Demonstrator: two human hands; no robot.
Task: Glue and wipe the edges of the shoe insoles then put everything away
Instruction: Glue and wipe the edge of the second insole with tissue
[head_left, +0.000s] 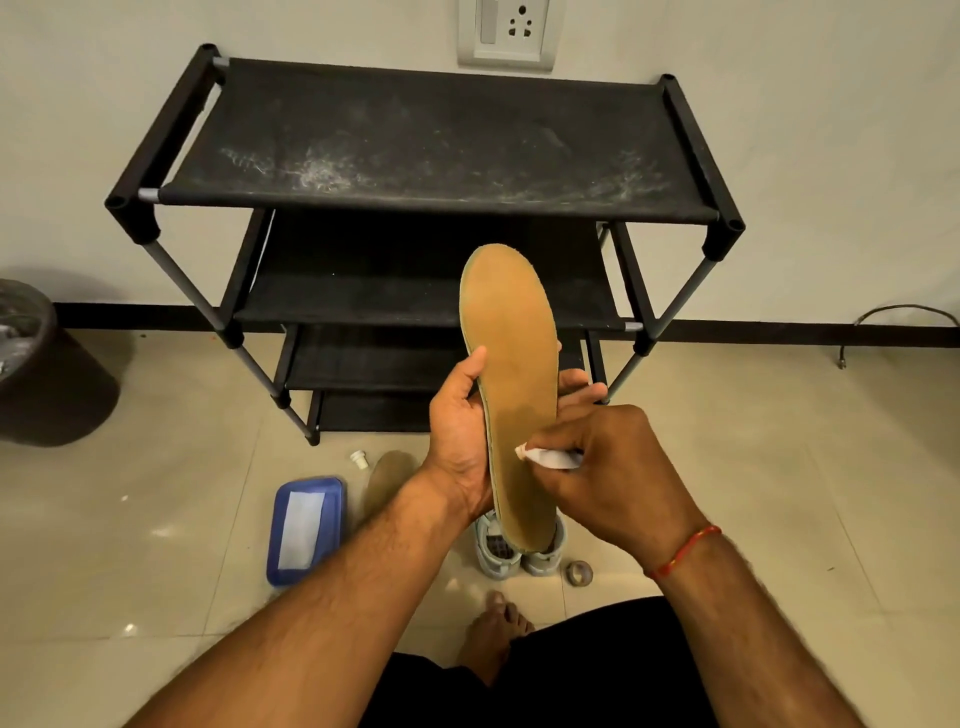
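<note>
Left hand (460, 441) grips tan foam insole (511, 384) — long axis upright. Right hand (610, 467) pinches small white glue tube (548, 458), nozzle touching insole's near right edge.

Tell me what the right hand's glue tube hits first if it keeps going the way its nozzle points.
The insole. The right hand aims the glue tube leftward; its nozzle is already at or nearly touching the insole's tan face, near the left hand. Contact itself is unclear.

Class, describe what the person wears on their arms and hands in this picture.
Both forearms are bare, with no sleeves showing, and neither the left hand nor the right hand wears a glove. A thin red thread bracelet circles the right wrist. No rings or watch are visible.
</note>
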